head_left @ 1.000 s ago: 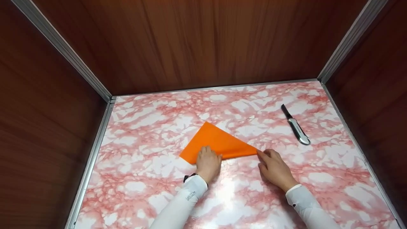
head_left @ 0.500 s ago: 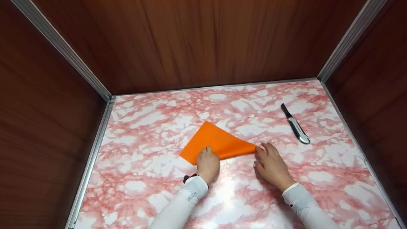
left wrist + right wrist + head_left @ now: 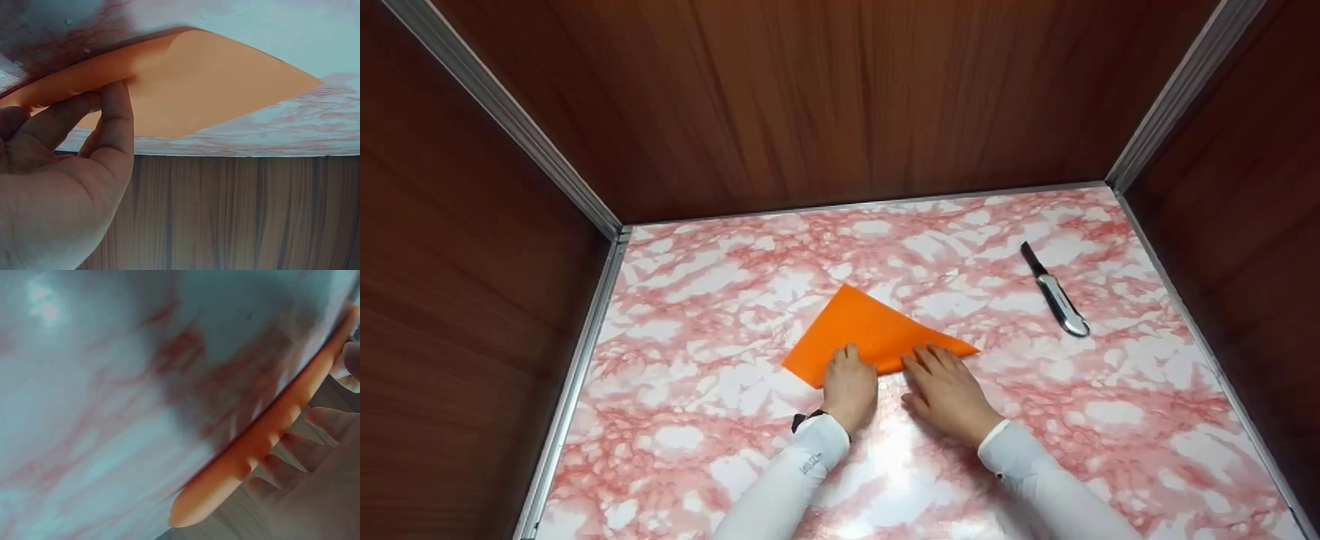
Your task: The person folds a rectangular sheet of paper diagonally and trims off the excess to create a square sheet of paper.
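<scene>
A folded sheet of orange paper [image 3: 859, 322] lies in the middle of the table, with one corner pointing away and a narrow tip reaching right. In the left wrist view, its near edge is a rounded, uncreased fold. My left hand [image 3: 851, 390] presses on the paper left of centre with bent fingers, its fingertips at the inner side of the fold. My right hand [image 3: 951, 394] lies along the near edge, its spread fingers [image 3: 304, 450] touching the fold. The paper's right tip sticks out beyond that hand. The underside of the fold is hidden.
A utility knife [image 3: 1057, 296] with its dark blade out lies on the right of the red-and-white marbled table [image 3: 690, 375]. Brown wood-grain panels [image 3: 780, 105] with metal frame strips enclose the back and both sides.
My right hand has left the paper's right tip and slid left along the near edge toward the left hand. The right tip now shows uncovered. My left hand stays in place.
</scene>
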{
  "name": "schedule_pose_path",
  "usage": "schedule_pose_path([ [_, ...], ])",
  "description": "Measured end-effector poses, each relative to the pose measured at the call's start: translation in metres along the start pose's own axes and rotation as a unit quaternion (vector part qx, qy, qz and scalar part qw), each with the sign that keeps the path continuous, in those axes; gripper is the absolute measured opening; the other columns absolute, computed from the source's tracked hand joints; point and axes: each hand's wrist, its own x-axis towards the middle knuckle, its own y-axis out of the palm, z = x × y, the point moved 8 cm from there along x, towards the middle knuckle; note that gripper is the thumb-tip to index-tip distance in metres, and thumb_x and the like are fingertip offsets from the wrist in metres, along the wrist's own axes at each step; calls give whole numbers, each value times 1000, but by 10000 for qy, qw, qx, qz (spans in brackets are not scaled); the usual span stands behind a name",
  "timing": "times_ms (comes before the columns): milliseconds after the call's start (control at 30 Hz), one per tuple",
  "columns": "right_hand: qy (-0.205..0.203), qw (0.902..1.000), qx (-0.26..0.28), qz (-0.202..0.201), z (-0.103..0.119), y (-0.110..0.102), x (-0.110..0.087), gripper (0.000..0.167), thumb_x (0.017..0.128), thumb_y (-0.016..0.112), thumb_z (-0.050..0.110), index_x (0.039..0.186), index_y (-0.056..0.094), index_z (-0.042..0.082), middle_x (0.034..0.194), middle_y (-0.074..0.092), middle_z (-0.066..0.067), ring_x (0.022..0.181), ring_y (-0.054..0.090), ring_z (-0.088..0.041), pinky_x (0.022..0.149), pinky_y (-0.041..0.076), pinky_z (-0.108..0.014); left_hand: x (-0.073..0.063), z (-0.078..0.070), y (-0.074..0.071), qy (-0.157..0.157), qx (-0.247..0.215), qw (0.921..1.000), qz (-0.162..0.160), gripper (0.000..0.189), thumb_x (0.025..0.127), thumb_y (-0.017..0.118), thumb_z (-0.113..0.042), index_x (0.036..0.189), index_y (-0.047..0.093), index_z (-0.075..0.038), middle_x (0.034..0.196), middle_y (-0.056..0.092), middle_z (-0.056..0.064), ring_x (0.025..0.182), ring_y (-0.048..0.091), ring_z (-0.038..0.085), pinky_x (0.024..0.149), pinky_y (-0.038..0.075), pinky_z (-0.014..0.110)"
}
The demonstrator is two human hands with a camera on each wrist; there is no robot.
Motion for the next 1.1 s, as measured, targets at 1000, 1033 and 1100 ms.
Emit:
schedule_pose_path([
  [1000,203,9984,-495,161,5,12,12,75,82,60,67,140,55,20,135,47,-18,123,41,-42,107,19,-64,-28,-17,4,697,103,9955,627,55,93,54,-42,139,54,-11,137,51,14,127,43,34,107,29,51],
  [1033,200,9982,-540,151,5,12,12,75,81,61,66,140,55,20,135,47,-18,123,41,-42,107,19,-64,-31,-22,4,828,114,9943,662,55,94,52,-42,139,54,-12,138,50,14,129,41,34,108,27,52],
  [1100,208,9978,-607,140,4,11,12,74,80,64,64,139,56,20,135,47,-18,123,41,-42,107,19,-64,-34,-29,4,944,72,9929,726,55,94,50,-41,140,54,-11,139,49,13,130,40,34,109,25,51],
])
